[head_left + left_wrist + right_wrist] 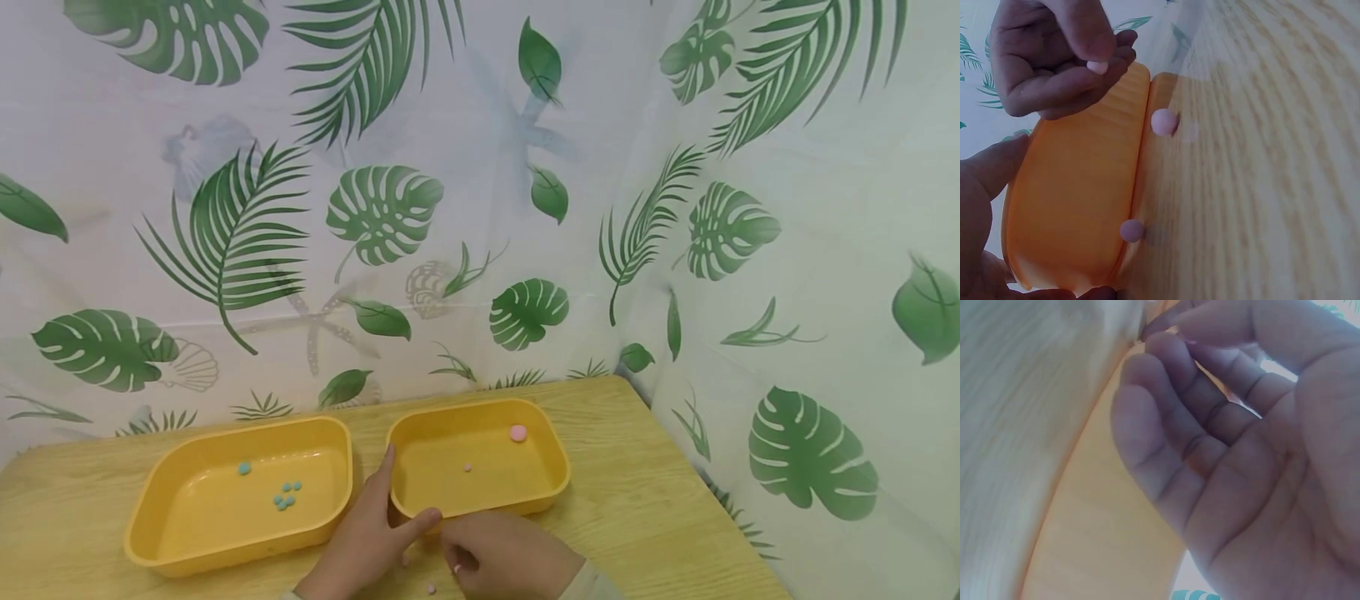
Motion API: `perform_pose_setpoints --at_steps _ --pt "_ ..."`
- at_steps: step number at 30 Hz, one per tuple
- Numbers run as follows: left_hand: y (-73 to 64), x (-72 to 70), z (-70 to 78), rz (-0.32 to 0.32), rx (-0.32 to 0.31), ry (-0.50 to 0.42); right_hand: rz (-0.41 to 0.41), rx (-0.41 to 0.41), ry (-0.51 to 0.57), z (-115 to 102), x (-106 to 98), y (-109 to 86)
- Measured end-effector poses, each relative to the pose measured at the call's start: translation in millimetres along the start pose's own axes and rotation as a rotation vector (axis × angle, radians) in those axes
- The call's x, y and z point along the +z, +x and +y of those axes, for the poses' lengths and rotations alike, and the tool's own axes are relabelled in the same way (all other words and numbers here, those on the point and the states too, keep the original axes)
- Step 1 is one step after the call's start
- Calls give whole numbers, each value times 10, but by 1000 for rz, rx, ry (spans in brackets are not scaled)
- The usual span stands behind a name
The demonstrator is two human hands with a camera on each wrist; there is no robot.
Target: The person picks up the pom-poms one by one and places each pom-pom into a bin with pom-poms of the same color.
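Note:
My left hand (366,533) rests against the near left corner of the right-hand yellow tray (480,505), its index finger along the side and its thumb by the front rim. In front of that tray, my right hand (513,554) pinches a small pink ball (1097,66) between thumb and index finger. Two more pink balls lie on the table by the tray's outer wall, one farther out (1164,122) and one close to the wall (1132,230). Inside the tray are a large pink piece (518,433) and a small pink ball (467,467).
Left of my left hand stands a second yellow tray (240,553). It holds several small blue-green balls (286,501) and a bigger blue-green one (244,468). Behind the wooden table (637,500) hangs a leaf-patterned sheet (465,217), which also borders the right side.

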State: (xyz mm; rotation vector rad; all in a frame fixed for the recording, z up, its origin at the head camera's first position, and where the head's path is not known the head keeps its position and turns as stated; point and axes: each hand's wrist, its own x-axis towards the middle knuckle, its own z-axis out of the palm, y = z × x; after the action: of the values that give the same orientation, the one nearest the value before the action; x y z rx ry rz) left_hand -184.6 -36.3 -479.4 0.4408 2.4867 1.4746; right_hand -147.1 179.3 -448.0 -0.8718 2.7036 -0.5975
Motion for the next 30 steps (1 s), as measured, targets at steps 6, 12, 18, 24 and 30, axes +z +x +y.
perform_pose_setpoints --at_steps 6,12,18,24,30 --pt "-5 -3 5 -2 7 9 20 -21 55 -17 -50 -29" --pt "-2 -6 14 -2 11 16 59 -65 71 -27 -116 -51" --pt "-5 0 23 14 9 21 174 -103 40 2 -156 -67" --pt "-6 6 26 18 13 18 408 -164 -55 87 -210 -96" --pt "-17 10 43 38 20 49 553 -90 -89 137 -307 -161"
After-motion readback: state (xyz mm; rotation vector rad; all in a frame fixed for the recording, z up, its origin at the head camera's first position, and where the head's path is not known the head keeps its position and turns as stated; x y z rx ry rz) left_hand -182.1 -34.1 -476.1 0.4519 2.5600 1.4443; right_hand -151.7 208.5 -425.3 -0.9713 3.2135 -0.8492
